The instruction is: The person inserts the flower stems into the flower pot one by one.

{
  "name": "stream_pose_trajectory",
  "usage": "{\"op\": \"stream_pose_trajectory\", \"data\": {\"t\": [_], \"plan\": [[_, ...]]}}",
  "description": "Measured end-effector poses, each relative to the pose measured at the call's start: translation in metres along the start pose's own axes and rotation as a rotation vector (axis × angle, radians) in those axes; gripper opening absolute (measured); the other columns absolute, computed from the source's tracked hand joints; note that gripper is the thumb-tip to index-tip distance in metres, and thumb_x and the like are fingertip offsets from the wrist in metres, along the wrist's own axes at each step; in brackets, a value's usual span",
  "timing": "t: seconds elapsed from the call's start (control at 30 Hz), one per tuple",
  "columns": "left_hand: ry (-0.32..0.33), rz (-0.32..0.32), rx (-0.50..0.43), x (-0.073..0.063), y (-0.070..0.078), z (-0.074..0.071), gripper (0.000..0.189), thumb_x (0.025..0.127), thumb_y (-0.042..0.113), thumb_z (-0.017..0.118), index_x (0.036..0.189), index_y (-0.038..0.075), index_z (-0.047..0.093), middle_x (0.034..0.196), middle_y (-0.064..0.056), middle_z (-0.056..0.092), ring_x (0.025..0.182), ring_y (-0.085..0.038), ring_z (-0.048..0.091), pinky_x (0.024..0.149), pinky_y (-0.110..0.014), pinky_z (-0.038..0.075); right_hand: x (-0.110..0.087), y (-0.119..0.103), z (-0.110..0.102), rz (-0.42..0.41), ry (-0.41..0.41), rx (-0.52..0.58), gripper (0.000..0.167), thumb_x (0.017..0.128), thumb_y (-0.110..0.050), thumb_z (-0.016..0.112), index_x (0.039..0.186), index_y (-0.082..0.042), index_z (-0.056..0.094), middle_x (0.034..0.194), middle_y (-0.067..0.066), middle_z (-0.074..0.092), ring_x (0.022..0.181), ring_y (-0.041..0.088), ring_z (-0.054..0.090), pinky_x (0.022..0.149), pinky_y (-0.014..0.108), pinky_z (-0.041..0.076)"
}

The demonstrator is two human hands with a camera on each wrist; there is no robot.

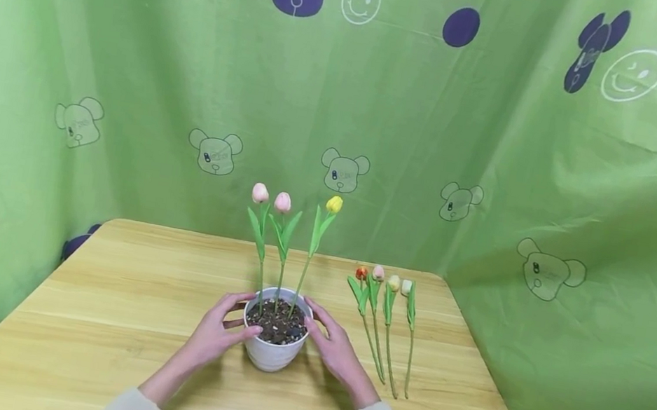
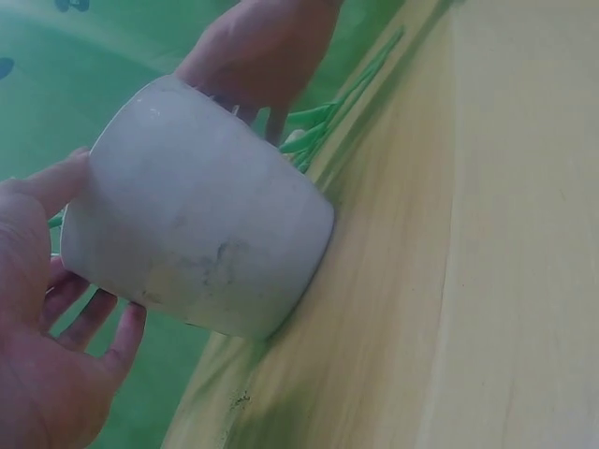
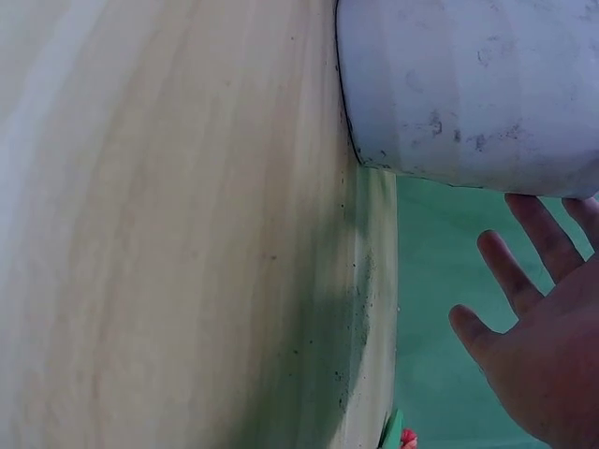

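A white flowerpot (image 1: 272, 354) filled with dark soil (image 1: 278, 328) stands on the table. Two pink tulips (image 1: 283, 203) and a yellow tulip (image 1: 334, 204) rise upright from the soil. My left hand (image 1: 215, 330) holds the pot's left side, thumb at the near rim and fingers round the far side. On the opposite side my right hand (image 1: 335, 351) holds it, thumb at the rim. In the left wrist view the pot wall (image 2: 201, 206) sits between both hands. The right wrist view shows spread fingers (image 3: 543, 234), some of them touching the pot's wall (image 3: 468, 94).
Right of the pot, several loose tulips lie side by side on the wooden table (image 1: 114, 315): a red tulip (image 1: 361, 273), a pink one, a pale yellow one and a white tulip (image 1: 407, 287). A green printed curtain (image 1: 405, 117) surrounds the table. Dark crumbs speckle the tabletop by the pot.
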State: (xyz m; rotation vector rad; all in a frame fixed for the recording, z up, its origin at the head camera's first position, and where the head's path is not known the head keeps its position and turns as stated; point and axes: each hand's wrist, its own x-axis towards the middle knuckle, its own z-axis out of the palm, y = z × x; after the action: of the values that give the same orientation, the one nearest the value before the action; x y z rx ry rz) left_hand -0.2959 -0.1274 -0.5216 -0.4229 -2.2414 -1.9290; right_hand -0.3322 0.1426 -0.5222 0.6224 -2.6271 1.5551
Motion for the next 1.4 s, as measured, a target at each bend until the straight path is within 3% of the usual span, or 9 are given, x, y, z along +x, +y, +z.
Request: {"op": "stream_pose_trajectory", "data": {"t": [0.13, 0.27, 0.5, 0.73, 1.03, 1.1, 1.3, 1.4], "plan": [[0.005, -0.008, 0.004, 0.000, 0.001, 0.000, 0.068, 0.085, 0.013, 0.085, 0.145, 0.005, 0.055, 0.146, -0.020, 0.052, 0.136, -0.044, 0.051, 0.110, -0.048, 0.054, 0.001, 0.000, -0.002, 0.012, -0.003, -0.027, 0.054, 0.107, -0.045, 0.053, 0.157, -0.026, 0.046, 0.155, 0.007, 0.054, 0.146, 0.038, 0.045, 0.122, 0.071, 0.027], [0.000, -0.020, 0.003, -0.001, 0.000, 0.001, 0.068, 0.085, 0.014, 0.085, 0.145, 0.005, 0.055, 0.146, -0.019, 0.052, 0.136, -0.043, 0.052, 0.109, -0.047, 0.055, 0.002, -0.001, -0.009, -0.014, 0.008, -0.061, 0.054, 0.106, -0.039, 0.057, 0.155, -0.019, 0.048, 0.147, 0.011, 0.061, 0.140, 0.038, 0.052, 0.121, 0.068, 0.034], [0.003, -0.027, -0.003, 0.000, -0.001, 0.003, 0.067, 0.085, 0.013, 0.085, 0.145, 0.006, 0.056, 0.146, -0.018, 0.052, 0.136, -0.043, 0.052, 0.109, -0.045, 0.055, 0.002, 0.004, -0.041, -0.012, 0.098, -0.109, 0.055, 0.103, -0.030, 0.064, 0.153, -0.011, 0.050, 0.139, 0.013, 0.066, 0.128, 0.034, 0.062, 0.113, 0.059, 0.048], [0.003, -0.028, 0.000, -0.001, -0.003, 0.002, 0.068, 0.085, 0.013, 0.085, 0.145, 0.007, 0.055, 0.147, -0.018, 0.052, 0.136, -0.043, 0.052, 0.109, -0.046, 0.055, -0.005, 0.028, -0.089, 0.140, 0.211, -0.143, 0.056, 0.103, -0.027, 0.066, 0.154, -0.013, 0.048, 0.139, 0.018, 0.064, 0.124, 0.034, 0.062, 0.106, 0.049, 0.056], [0.011, -0.022, 0.008, -0.001, -0.002, 0.000, 0.069, 0.085, 0.013, 0.085, 0.146, 0.006, 0.054, 0.148, -0.019, 0.051, 0.136, -0.045, 0.051, 0.111, -0.049, 0.053, -0.024, 0.063, -0.145, 0.349, 0.292, -0.148, 0.061, 0.106, -0.032, 0.058, 0.158, -0.008, 0.039, 0.151, 0.025, 0.052, 0.133, 0.045, 0.052, 0.106, 0.057, 0.053], [0.009, -0.023, 0.010, -0.001, -0.002, 0.000, 0.069, 0.085, 0.013, 0.085, 0.146, 0.006, 0.054, 0.149, -0.019, 0.051, 0.136, -0.045, 0.051, 0.111, -0.048, 0.053, -0.029, 0.069, -0.153, 0.385, 0.309, -0.166, 0.061, 0.106, -0.032, 0.058, 0.158, -0.006, 0.039, 0.150, 0.027, 0.051, 0.133, 0.047, 0.052, 0.104, 0.055, 0.055], [0.000, -0.023, -0.010, 0.000, -0.002, 0.000, 0.069, 0.085, 0.012, 0.085, 0.146, 0.006, 0.054, 0.149, -0.020, 0.050, 0.135, -0.045, 0.052, 0.110, -0.043, 0.054, -0.037, 0.082, -0.164, 0.479, 0.336, -0.179, 0.064, 0.104, -0.028, 0.060, 0.157, 0.000, 0.037, 0.146, 0.032, 0.052, 0.123, 0.047, 0.058, 0.082, 0.031, 0.059], [-0.004, -0.020, -0.019, 0.000, -0.003, -0.001, 0.068, 0.086, 0.012, 0.084, 0.146, 0.005, 0.053, 0.149, -0.021, 0.049, 0.135, -0.045, 0.052, 0.110, -0.041, 0.054, -0.039, 0.085, -0.163, 0.518, 0.341, -0.159, 0.068, 0.104, -0.027, 0.060, 0.158, 0.002, 0.032, 0.147, 0.034, 0.050, 0.124, 0.048, 0.058, 0.088, 0.037, 0.061]]}}
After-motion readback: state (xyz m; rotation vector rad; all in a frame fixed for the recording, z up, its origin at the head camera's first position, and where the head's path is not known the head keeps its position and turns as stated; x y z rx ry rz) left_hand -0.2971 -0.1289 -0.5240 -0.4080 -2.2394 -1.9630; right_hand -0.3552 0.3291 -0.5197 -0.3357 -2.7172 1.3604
